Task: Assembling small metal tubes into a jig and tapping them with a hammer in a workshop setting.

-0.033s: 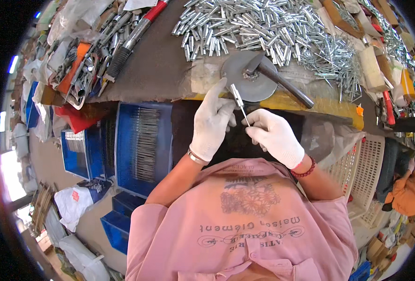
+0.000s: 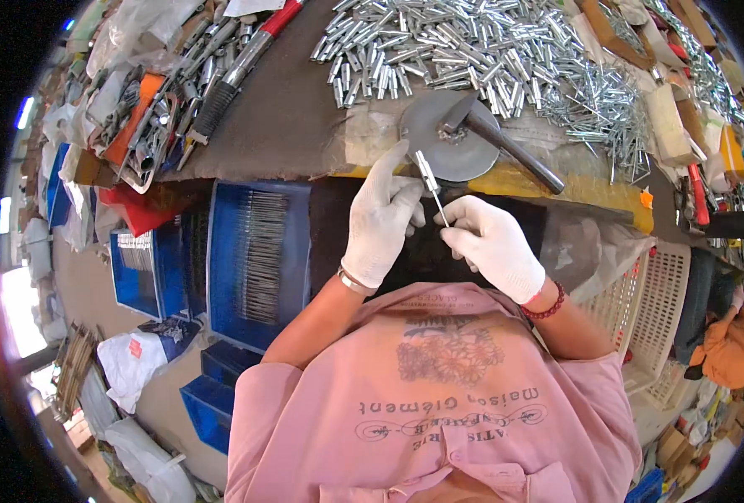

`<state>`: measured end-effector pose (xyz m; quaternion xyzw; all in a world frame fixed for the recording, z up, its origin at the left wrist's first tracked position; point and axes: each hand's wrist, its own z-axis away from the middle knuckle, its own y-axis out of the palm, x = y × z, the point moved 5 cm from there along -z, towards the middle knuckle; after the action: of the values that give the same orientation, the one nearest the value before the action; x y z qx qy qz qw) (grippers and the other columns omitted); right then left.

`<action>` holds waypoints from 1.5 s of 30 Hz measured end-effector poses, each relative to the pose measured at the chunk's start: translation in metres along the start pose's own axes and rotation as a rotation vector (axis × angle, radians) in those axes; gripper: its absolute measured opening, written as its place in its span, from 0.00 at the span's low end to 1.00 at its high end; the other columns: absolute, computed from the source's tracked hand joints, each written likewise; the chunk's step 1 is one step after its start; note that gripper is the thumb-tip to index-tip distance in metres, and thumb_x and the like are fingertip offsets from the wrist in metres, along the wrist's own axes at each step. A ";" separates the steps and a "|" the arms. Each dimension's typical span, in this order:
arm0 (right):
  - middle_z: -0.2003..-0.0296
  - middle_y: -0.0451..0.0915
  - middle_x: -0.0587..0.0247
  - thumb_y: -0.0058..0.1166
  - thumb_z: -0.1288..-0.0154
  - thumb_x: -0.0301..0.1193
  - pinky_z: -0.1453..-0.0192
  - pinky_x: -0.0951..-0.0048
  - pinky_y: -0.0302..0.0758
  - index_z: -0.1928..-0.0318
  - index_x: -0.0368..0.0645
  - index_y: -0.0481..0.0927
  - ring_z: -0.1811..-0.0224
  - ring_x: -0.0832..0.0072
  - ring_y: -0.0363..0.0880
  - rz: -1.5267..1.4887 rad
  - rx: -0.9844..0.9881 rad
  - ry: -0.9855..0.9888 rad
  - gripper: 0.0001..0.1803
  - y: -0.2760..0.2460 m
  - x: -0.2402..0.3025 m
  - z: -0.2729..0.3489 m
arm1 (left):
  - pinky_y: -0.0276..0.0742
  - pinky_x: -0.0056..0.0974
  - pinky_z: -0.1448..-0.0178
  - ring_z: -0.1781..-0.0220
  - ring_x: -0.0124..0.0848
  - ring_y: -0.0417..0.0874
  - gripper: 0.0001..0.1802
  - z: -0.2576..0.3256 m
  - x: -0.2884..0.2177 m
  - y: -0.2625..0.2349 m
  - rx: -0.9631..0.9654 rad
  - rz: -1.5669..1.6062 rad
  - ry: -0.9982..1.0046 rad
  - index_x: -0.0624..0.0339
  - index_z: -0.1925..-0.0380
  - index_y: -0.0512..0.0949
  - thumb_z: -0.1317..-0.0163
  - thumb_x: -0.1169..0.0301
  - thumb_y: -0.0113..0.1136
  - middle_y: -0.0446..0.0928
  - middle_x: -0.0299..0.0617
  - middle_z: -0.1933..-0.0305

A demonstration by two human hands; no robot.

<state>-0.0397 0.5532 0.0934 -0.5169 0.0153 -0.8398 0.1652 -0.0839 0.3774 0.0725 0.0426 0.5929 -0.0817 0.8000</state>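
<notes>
In my right hand (image 2: 498,250), gloved in white, a thin metal rod (image 2: 438,202) is pinched between thumb and fingers. A shiny cylindrical sleeve sits at the rod's upper end, which tilts up and to the left. My left hand (image 2: 376,225), also gloved, is just left of the rod; its index finger points up and its other fingers are loosely bent, with nothing visible held in them. Beyond both hands lies a round grey metal disc (image 2: 418,134) at the bench edge. A hammer (image 2: 510,151) with a dark handle rests across it.
A heap of metal sleeves (image 2: 464,42) covers the bench's far side, with thin pins (image 2: 598,109) at its right. Tools (image 2: 145,117) crowd the left. Below the edge stand a blue bin (image 2: 221,251) of lined-up rods and a pale plastic basket (image 2: 661,293). Another person (image 2: 728,348) is far right.
</notes>
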 end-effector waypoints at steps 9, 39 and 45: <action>0.62 0.84 0.66 0.64 0.30 0.23 0.56 0.74 0.81 0.30 0.43 0.80 0.63 0.80 0.82 0.134 -0.095 -0.316 0.28 0.004 0.020 0.000 | 0.79 0.32 0.52 0.57 0.24 0.83 0.35 0.021 -0.012 -0.052 -0.128 0.216 0.033 0.64 0.26 0.71 0.33 0.76 0.72 0.86 0.40 0.57; 0.61 0.84 0.65 0.49 0.22 0.18 0.68 0.81 0.74 0.32 0.37 0.81 0.72 0.86 0.74 -0.136 -0.286 -0.376 0.22 -0.049 -0.003 -0.028 | 0.82 0.41 0.42 0.53 0.35 0.86 0.15 0.018 0.271 -0.364 -1.394 -0.294 0.141 0.64 0.55 0.85 0.33 0.66 0.77 0.88 0.45 0.54; 0.61 0.85 0.67 0.52 0.21 0.20 0.67 0.82 0.75 0.34 0.37 0.83 0.71 0.87 0.76 -0.189 -0.254 -0.323 0.19 -0.052 0.001 -0.020 | 0.84 0.38 0.46 0.53 0.34 0.87 0.09 -0.007 -0.035 -0.232 -0.948 -0.594 0.762 0.63 0.54 0.87 0.33 0.75 0.72 0.87 0.43 0.55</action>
<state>-0.0712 0.5991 0.0956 -0.6606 0.0459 -0.7491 0.0195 -0.1426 0.1531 0.1101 -0.4519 0.7918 -0.0082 0.4109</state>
